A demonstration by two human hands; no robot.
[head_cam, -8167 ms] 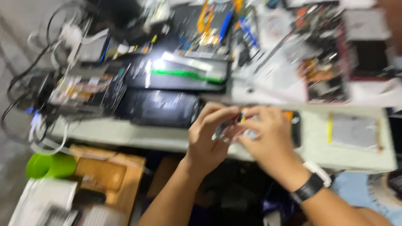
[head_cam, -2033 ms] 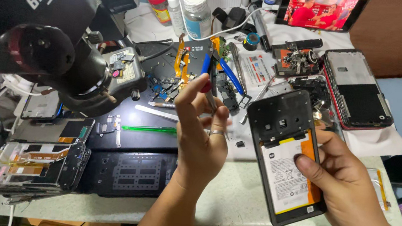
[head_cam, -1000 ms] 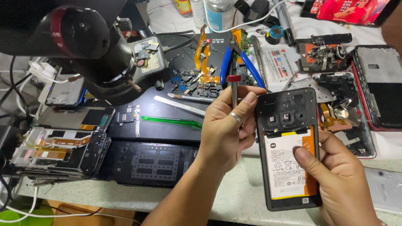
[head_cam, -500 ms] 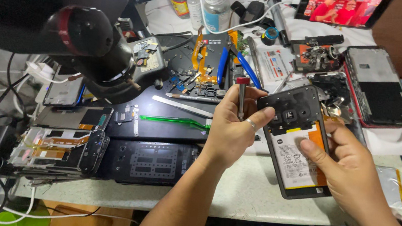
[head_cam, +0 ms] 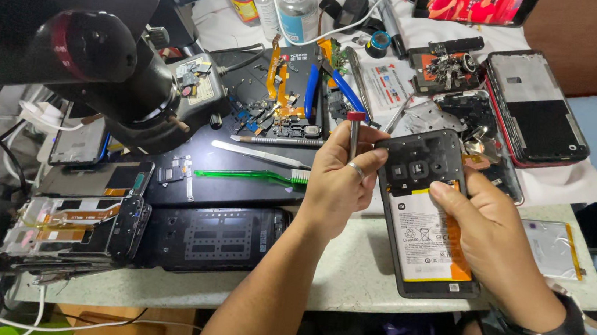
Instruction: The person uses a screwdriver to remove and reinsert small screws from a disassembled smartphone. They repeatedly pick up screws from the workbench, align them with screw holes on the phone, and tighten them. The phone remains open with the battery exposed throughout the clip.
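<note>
Microscope [head_cam: 96,57] left — parts-strewn mat [head_cam: 240,161] ahead

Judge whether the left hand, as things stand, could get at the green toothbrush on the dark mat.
Probably yes: the left hand sits just right of the green toothbrush with nothing between them, but its fingers already grip a red-tipped screwdriver.

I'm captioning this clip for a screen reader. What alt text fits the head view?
A person's right hand holds an opened phone with its battery exposed, while the left hand grips a red-capped screwdriver beside it, above a cluttered repair bench with a microscope at the left.
</note>
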